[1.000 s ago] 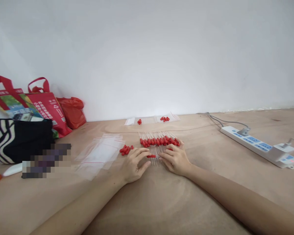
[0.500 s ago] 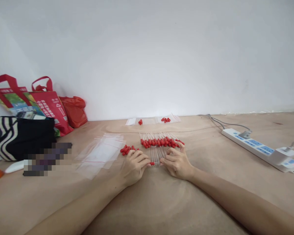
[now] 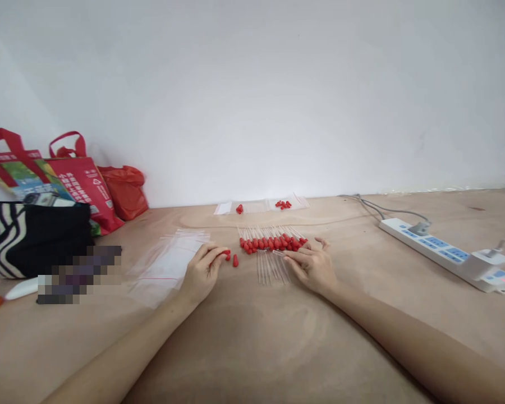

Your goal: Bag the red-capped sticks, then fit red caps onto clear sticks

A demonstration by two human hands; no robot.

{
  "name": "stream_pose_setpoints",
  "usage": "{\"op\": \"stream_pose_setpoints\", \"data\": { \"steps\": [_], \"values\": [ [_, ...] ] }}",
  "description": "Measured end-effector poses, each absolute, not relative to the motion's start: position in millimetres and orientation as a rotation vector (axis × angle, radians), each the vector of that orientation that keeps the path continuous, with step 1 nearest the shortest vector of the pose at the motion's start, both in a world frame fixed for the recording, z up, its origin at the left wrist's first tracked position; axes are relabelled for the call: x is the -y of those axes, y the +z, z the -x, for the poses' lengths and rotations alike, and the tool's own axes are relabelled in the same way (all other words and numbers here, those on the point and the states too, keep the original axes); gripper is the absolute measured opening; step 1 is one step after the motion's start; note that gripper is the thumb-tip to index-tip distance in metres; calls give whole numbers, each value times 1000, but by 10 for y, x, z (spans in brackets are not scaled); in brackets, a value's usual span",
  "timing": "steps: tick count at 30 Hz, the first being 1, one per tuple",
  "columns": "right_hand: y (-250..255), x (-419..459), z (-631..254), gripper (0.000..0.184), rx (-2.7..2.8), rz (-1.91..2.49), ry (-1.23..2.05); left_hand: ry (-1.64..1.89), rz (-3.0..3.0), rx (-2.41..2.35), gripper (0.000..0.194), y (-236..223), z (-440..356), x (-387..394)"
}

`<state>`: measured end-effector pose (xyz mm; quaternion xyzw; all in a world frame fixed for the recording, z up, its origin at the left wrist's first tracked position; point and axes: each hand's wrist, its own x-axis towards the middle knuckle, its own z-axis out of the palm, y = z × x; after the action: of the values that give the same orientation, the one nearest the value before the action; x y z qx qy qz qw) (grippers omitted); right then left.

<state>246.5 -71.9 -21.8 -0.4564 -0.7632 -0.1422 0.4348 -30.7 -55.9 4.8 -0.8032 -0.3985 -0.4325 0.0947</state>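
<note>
The left hand (image 3: 202,272) is narrowed at small, rounded red bulbs (image 3: 235,260), its grip unclear; the right hand (image 3: 314,269) pinches a slim, transparent tube (image 3: 279,254) beside bare tubes (image 3: 266,270) on the table (image 3: 252,342), near crowded red-bulbed tubes (image 3: 271,243)

Soft, even light, brightest on the wall (image 3: 278,101) above the tabletop (image 3: 252,353)'s far edge; faint shadows under the forearms (image 3: 387,331), clear tubes (image 3: 266,269) hazy, a pixelated patch (image 3: 79,276) near the left edge
</note>
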Motion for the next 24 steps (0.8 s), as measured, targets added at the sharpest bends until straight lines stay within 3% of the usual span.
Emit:
{"op": "stream_pose_setpoints", "data": {
  "steps": [11, 24],
  "values": [
    [-256, 712, -2379, 16, 1932, 1345, -536, -1180, 2247, 1787, 28, 108, 555, 370],
    [-261, 726, -2298, 21, 2154, 1349, -469, -881, 2433, 1379, 15, -28, 428, 359]
  ]
}}
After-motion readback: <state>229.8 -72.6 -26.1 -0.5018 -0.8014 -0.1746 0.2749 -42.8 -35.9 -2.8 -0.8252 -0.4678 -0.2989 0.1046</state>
